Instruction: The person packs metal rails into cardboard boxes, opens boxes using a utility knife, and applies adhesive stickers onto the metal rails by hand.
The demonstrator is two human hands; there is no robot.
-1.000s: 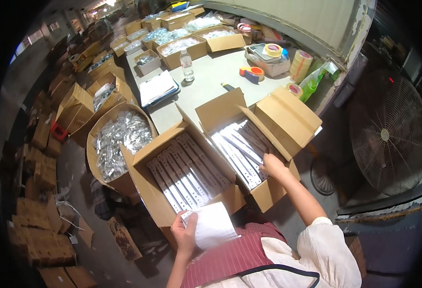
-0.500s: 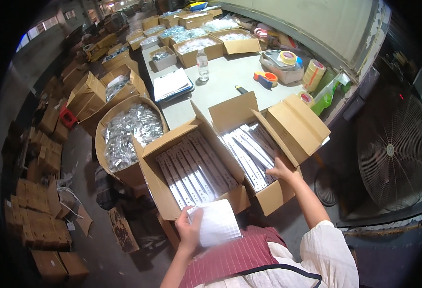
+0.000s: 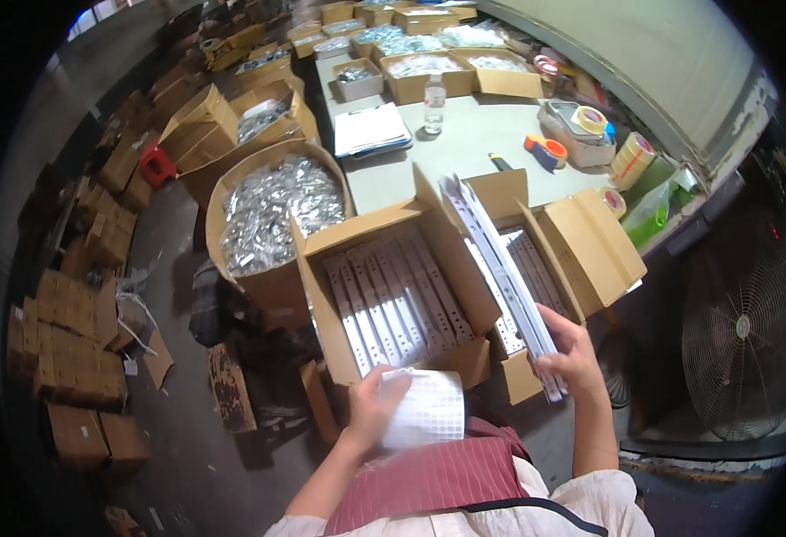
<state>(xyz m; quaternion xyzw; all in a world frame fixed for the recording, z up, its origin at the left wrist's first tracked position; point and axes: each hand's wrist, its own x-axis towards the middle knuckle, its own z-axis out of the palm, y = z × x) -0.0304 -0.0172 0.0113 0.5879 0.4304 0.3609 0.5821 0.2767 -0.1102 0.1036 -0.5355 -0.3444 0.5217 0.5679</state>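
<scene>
Right hand (image 3: 573, 351) gripped a bundle of long white perforated metal strips (image 3: 500, 268), lifted above the open cardboard box (image 3: 590, 242). Left hand (image 3: 370, 407) pinched a white dotted sticker sheet (image 3: 424, 409). Likely step: transfer; next needs level lowering.

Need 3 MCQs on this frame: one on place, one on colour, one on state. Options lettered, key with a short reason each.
1. Where does the clear plastic bottle stand?
A. on the grey table, beside the stack of papers
B. inside the round bin of silvery parts
C. on the floor by the fan

2. What colour is the tape dispenser lying on the table?
A. green
B. orange and blue
C. black

3. What is the state of the right hand?
A. empty and flat on the table
B. closed on a bundle of long white perforated strips, lifted out of the right carton
C. gripping the bottle

Key: A, the bottle is upright on the tabletop next to the papers; B, its body is orange with a blue part; B, the fingers wrap the lower end of the bundle, which slants up above the carton, while the left hand holds a white dotted sheet.
</scene>
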